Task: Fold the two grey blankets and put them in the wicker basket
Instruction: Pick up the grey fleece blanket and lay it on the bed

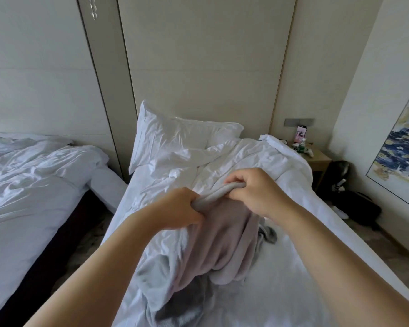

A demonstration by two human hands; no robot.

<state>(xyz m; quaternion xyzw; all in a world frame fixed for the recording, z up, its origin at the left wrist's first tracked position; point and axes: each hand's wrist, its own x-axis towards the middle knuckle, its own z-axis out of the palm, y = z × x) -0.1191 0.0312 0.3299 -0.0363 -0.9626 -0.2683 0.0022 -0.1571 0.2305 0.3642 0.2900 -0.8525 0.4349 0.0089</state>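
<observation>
A pale grey blanket (224, 244) hangs lifted above the white bed (293, 279), bunched along its top edge. My left hand (180, 206) grips the left end of that edge and my right hand (255, 190) grips the right end, the two hands close together. Under and beside it lies darker grey cloth (187, 303) on the sheet, with a bit showing at the right (268, 234); it may be the second blanket. No wicker basket is in view.
A white duvet (246, 161) and pillow (175, 138) lie crumpled at the bed's head. A second unmade bed (33, 180) stands left across a narrow gap. A bedside table (316, 159) with small items and dark bags (354, 204) sit at the right wall.
</observation>
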